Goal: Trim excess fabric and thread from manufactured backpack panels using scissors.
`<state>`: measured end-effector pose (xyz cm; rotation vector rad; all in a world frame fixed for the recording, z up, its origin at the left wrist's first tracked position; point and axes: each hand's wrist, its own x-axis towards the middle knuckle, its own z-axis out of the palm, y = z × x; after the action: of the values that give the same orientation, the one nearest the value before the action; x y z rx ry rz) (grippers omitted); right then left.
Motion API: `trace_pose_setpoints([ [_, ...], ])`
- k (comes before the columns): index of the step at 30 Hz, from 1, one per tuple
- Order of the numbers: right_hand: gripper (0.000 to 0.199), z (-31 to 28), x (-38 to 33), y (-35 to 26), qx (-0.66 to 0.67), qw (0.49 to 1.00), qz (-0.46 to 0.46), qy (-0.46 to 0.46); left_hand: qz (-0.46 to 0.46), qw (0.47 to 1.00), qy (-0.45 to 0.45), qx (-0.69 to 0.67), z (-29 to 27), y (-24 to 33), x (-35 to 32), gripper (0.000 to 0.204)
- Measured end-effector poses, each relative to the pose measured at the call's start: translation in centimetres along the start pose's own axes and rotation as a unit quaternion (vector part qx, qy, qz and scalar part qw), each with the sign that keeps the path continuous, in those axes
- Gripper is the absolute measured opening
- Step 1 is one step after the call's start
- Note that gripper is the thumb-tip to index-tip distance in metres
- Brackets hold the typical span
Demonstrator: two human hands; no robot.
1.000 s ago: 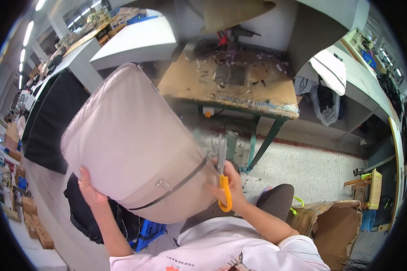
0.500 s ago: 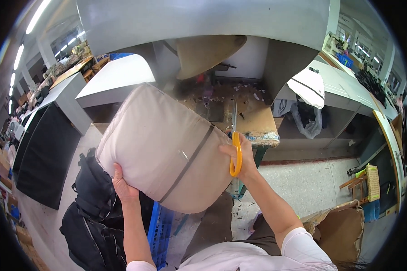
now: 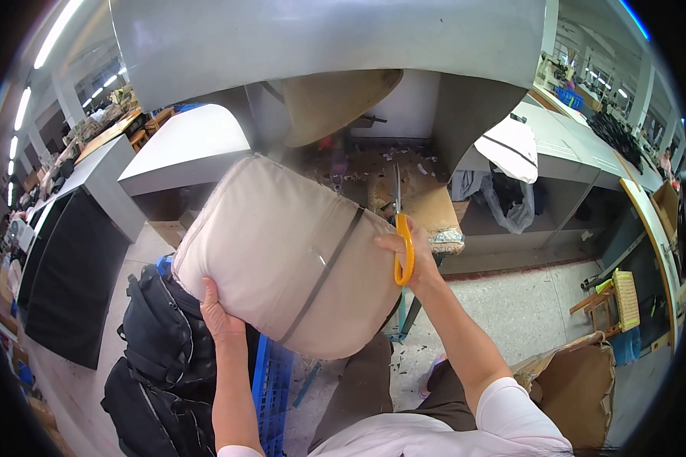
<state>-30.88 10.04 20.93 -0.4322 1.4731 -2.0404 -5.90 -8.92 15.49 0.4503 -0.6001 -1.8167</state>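
The pale fabric piece (image 3: 259, 236) has swung flatter and further right in the view since the frame a second ago, and the right hand (image 3: 421, 255) now sits higher beside it. At left, black bags (image 3: 164, 335) lie next to a blue crate (image 3: 274, 385). The left hand (image 3: 225, 324) grips the piece at its lower-left edge, thumb on top, fingers hidden beneath. The piece is held up in front of the person, between the hands, its long axis slanting from upper left to lower right. A dark strap (image 3: 324, 278) crosses it toward the right end, nearer the right hand than the left. That hand steadies the right edge with its thumb while also holding orange-handled scissors (image 3: 402, 225), blades pointing away from the body, apparently together; its other fingers are largely hidden. Beyond stands a littered workbench (image 3: 431, 209); at far right, an open cardboard box (image 3: 579, 381).
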Motion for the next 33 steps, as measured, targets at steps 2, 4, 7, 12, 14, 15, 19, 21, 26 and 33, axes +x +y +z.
trace_pose_setpoints([
  [2, 0.062, -0.4, 0.2, -0.2, -0.002, 0.999, 0.011, -0.035, -0.003, 1.0, 0.004, 0.023, 0.0, -0.3, -0.2, 0.047],
  [4, 0.062, -0.7, 0.2, -0.1, -0.008, 0.999, 0.005, -0.031, -0.006, 1.0, 0.011, 0.01, 0.0, -0.6, -0.4, 0.046],
  [7, 0.062, -0.1, -0.1, -0.7, -0.029, 0.999, -0.002, -0.034, -0.017, 1.0, 0.014, -0.02, -0.6, -0.4, -0.6, 0.044],
  [12, 0.057, 2.0, 0.0, -1.8, -0.058, 0.998, 0.022, -0.029, -0.018, 0.998, 0.03, -0.045, -1.2, 0.3, -0.3, 0.045],
  [14, 0.064, 2.4, 0.4, -1.6, -0.043, 0.997, 0.044, -0.039, -0.022, 0.997, 0.037, -0.056, -1.3, 0.5, -0.1, 0.045],
  [15, 0.064, 2.6, 0.4, -1.7, -0.043, 0.997, 0.044, -0.039, -0.021, 0.997, 0.037, -0.057, -1.4, 0.5, 0.0, 0.045],
  [19, 0.061, 3.3, 0.6, -1.5, -0.009, 0.998, 0.045, -0.05, -0.014, 0.997, 0.03, -0.067, -1.6, 0.8, 0.4, 0.045],
  [21, 0.058, 3.3, 1.2, -1.0, -0.02, 0.998, 0.037, -0.054, -0.011, 0.997, 0.029, -0.066, -1.4, 0.9, 0.5, 0.046],
  [26, 0.064, 2.9, 2.2, -0.3, 0.01, 0.998, -0.005, -0.059, -0.004, 0.997, 0.043, -0.057, -1.0, 0.5, 0.9, 0.047],
  [33, 0.06, 3.4, 1.8, -0.7, -0.019, 0.998, -0.024, -0.047, -0.01, 0.995, 0.07, -0.066, -1.5, -0.3, 1.3, 0.046],
])
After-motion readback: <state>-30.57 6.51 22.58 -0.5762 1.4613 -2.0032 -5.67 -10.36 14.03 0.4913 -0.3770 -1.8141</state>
